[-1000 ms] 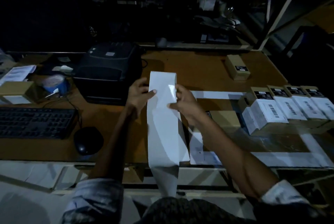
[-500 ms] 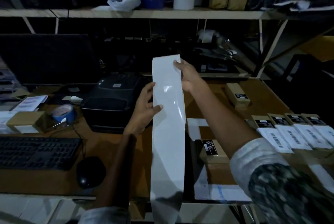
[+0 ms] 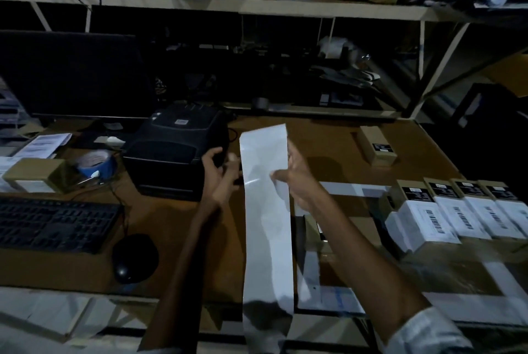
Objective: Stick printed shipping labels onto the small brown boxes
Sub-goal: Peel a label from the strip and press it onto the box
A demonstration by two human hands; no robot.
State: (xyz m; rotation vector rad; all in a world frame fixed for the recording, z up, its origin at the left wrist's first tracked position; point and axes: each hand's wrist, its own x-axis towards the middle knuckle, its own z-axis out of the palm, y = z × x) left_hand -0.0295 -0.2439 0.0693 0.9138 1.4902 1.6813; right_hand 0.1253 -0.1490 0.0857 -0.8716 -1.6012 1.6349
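A long white strip of labels [image 3: 267, 228] hangs upright over the middle of the brown desk [image 3: 177, 242]. My right hand [image 3: 297, 185] pinches its right edge near the top. My left hand [image 3: 221, 176] hovers just left of the strip with fingers curled apart and nothing in it. Several small brown boxes with white barcode labels [image 3: 425, 216] stand in a row at the right. One small brown box without a white label [image 3: 377, 145] lies further back. Another brown box [image 3: 315, 228] is partly hidden behind my right forearm.
A black label printer [image 3: 174, 153] sits left of my hands, with a blue tape roll [image 3: 95, 163] and a brown box [image 3: 34, 175] beyond it. A keyboard [image 3: 54, 225] and mouse [image 3: 134, 259] lie front left. A shelf [image 3: 257, 6] spans overhead.
My right hand has come down and toward me with the strip's top. My left hand has come off the strip's left edge and now hangs beside it.
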